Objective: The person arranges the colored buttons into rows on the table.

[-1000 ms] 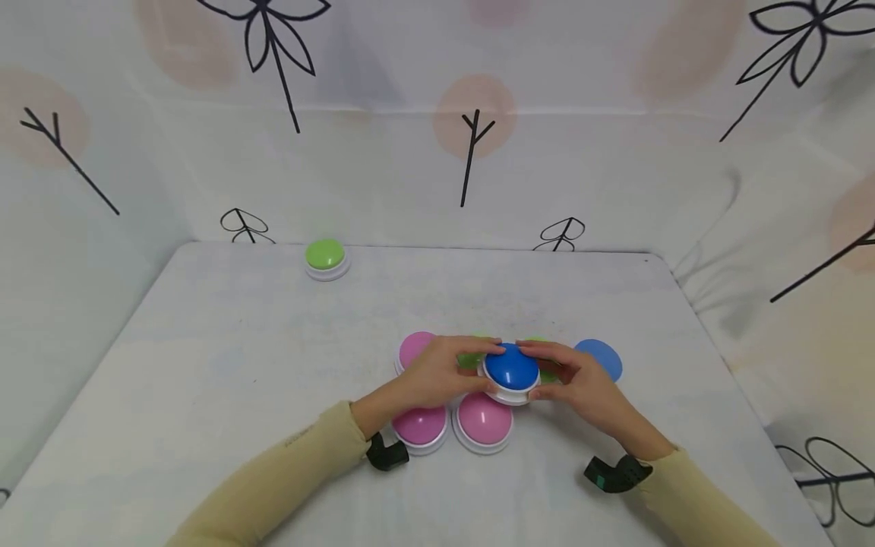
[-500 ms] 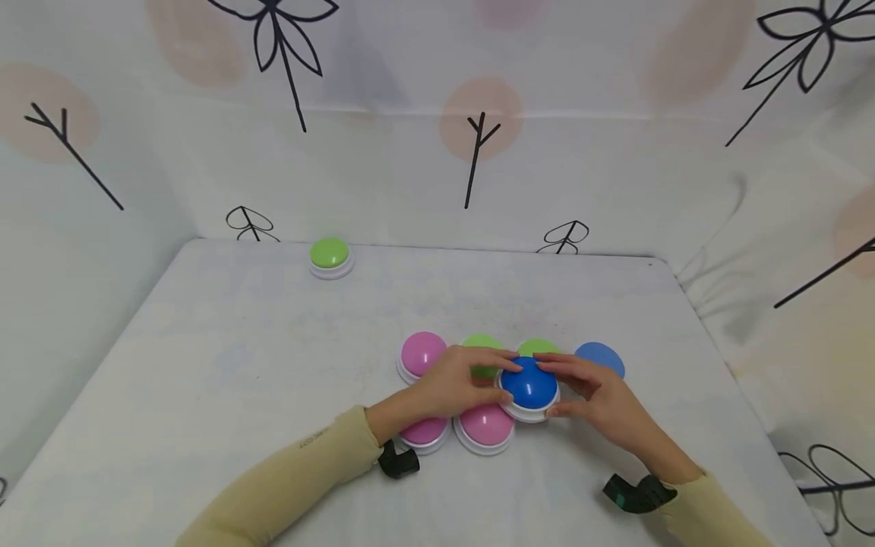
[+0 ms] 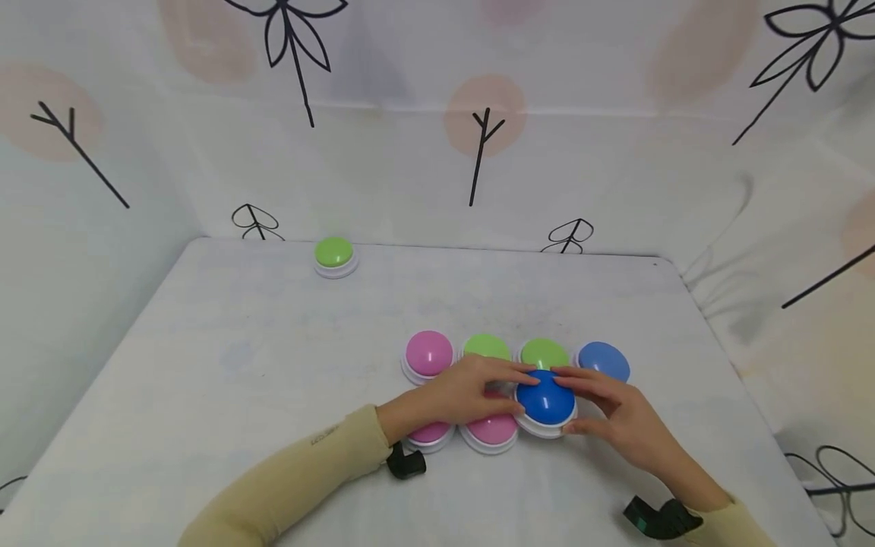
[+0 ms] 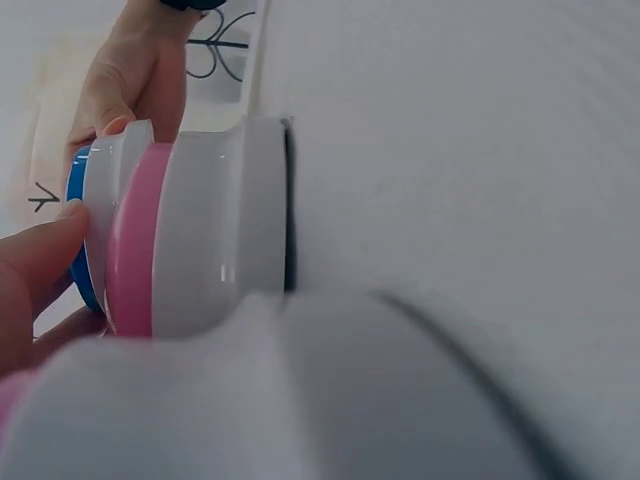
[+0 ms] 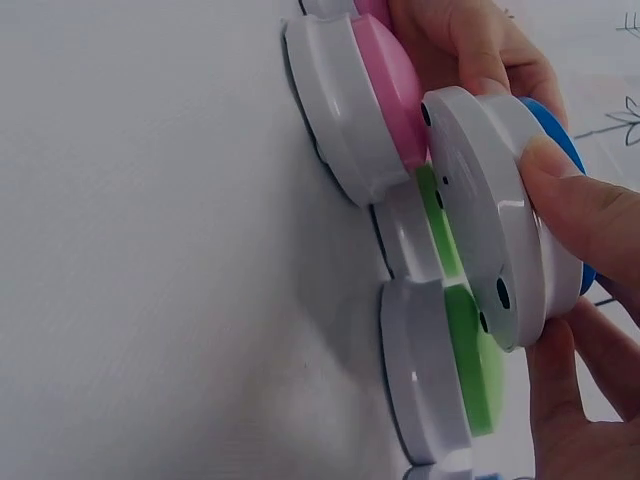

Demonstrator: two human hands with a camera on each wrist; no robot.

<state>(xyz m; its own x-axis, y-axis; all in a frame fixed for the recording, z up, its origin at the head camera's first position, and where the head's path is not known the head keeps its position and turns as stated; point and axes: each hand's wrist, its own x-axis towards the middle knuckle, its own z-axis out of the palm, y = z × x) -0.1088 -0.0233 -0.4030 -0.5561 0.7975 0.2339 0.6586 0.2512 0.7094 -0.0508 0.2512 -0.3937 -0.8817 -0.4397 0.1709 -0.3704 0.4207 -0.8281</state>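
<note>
A blue push button point(image 3: 545, 398) with a white round base is held off the table between both hands. On its left side the left hand point(image 3: 472, 389) grips the rim with thumb and fingers. From the right, the right hand point(image 3: 625, 414) pinches the opposite rim. The right wrist view shows the underside of its white base point(image 5: 490, 220), tilted and raised above the table. Below and left of it sits a pink button point(image 3: 492, 431), and behind it a green button point(image 3: 544, 354). The left forearm partly covers another pink button point(image 3: 429, 434).
In the back row stand a pink button point(image 3: 429, 354), a second green button point(image 3: 487, 346) and a lighter blue button point(image 3: 603, 361). A lone green button point(image 3: 334, 253) sits near the far edge of the white table point(image 3: 273, 327). Patterned cloth point(image 3: 383, 167) hangs behind and beside.
Both hands have carried the blue button to the right and toward the person, past the front pink button. The back green buttons have come more into view. The other buttons stay put.
</note>
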